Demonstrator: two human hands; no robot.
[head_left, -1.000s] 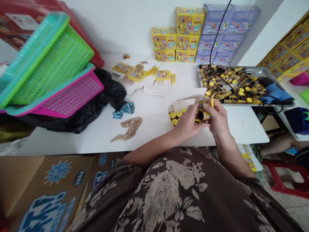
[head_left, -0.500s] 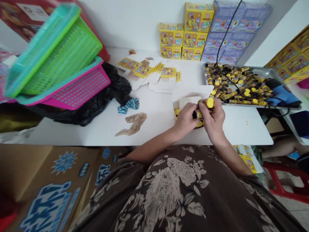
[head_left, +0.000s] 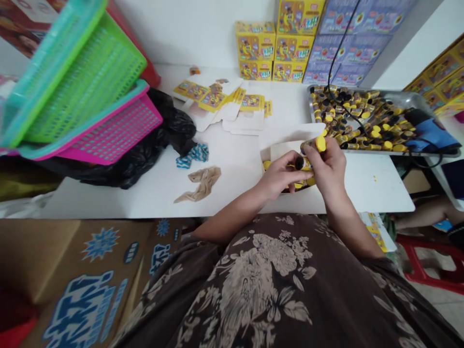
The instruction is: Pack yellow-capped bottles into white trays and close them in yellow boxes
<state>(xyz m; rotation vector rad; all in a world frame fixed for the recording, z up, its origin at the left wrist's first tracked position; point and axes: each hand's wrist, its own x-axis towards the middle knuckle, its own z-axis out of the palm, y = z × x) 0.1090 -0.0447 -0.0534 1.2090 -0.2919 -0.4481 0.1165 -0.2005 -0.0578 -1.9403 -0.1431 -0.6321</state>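
1. Watching remotely through the head camera, I see the right hand [head_left: 329, 162] closed around a short cylindrical tube with a bright yellow cap [head_left: 320, 143], which pokes up past the fingers.
2. The left hand [head_left: 280, 176] meets it, thumb and fingers around a second small tube with a black end [head_left: 300, 163]. I cannot tell whether the left is gripping that tube or merely steadying it.
3. Both tubes are above an uncovered white cardboard carton [head_left: 284, 149]; round yellow caps [head_left: 267, 165] show inside it, and the hands hide much of the rest.
4. My main worry is a slip: short round bodies held together could roll apart if the right thumb eases, landing crooked in the carton or dropping past the front edge of the white tabletop [head_left: 237, 169].
5. The carton sits near that edge, so I judge that a wrist pulled bodyward could drag it over. Its raised flaps might also catch knuckles.
6. Leftward, I have room as far as the crumpled beige strip of cloth [head_left: 203, 186]; behind lie flattened yellow-and-white cartons [head_left: 251, 103].
7. Rightward, the shallow metal tray [head_left: 409, 99] heaped with tubes crowds the back corner, and the thin black cable [head_left: 329, 79] hanging across it could snag a reaching hand.
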